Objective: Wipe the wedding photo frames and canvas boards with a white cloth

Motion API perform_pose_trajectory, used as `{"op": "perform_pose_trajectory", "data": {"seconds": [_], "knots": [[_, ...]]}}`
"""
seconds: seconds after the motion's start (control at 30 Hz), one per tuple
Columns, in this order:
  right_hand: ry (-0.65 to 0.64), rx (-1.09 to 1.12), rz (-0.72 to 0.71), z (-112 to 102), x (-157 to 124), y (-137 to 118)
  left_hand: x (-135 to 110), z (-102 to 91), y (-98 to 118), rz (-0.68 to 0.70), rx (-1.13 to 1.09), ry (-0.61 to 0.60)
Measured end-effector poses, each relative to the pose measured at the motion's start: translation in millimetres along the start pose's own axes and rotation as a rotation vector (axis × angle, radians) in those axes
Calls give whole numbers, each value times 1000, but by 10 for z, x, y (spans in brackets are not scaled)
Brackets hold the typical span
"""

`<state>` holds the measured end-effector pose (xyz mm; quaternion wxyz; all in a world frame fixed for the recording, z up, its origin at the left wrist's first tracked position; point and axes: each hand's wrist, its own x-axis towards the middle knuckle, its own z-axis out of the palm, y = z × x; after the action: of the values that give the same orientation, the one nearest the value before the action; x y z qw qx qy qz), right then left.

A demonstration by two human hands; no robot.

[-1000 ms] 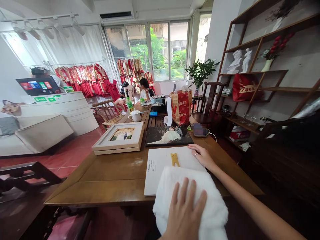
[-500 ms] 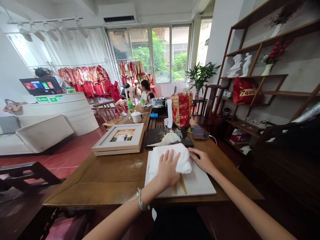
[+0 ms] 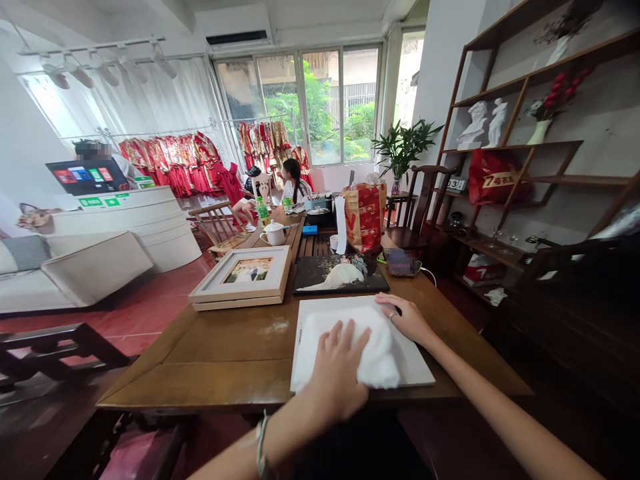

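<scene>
A white flat board (image 3: 415, 363) lies on the near end of the wooden table (image 3: 235, 350). A white fluffy cloth (image 3: 373, 353) is spread over the board's middle. My left hand (image 3: 337, 370) presses flat on the cloth, fingers stretched out. My right hand (image 3: 407, 319) rests on the board's far right corner, fingers curled down onto it, a ring on one finger. Just beyond the board lie a dark picture panel (image 3: 340, 273) and a stack of pale wooden picture frames (image 3: 245, 275).
A phone (image 3: 400, 262) with a cable lies right of the dark panel. Farther down the table are a white teapot (image 3: 273, 233), a red paper bag (image 3: 365, 217) and bottles. A person sits at the far end. Shelves (image 3: 505, 143) line the right wall; a sofa (image 3: 75, 270) is at left.
My left hand has dragged the cloth back toward me over the board, after pushing it to the far edge. The yellow wooden strip is now covered. My right hand stays on the board's corner.
</scene>
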<state>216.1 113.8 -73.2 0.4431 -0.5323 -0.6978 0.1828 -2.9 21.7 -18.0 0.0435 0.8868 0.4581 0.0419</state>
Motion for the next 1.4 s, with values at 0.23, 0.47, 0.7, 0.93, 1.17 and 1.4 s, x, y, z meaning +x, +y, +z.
{"op": "perform_pose_trajectory", "data": {"seconds": [0.23,0.47,0.7,0.93,1.17,1.4], "knots": [[-24,-28,-4,-17,-4,6,492,-175,-480,-155,131,40],[-1,-34,-17,0,-20,-34,-404,-112,-352,-180,95,-46],[10,-52,-37,13,-18,-1,-681,-127,-104,-80,-23,-236],[-1,-39,-30,-1,-15,9,175,-129,-710,-52,64,12],[-4,-52,-28,3,-14,13,34,-199,-611,-76,73,-58],[30,-63,-60,19,-23,24,-780,27,23,-94,39,-241]]}}
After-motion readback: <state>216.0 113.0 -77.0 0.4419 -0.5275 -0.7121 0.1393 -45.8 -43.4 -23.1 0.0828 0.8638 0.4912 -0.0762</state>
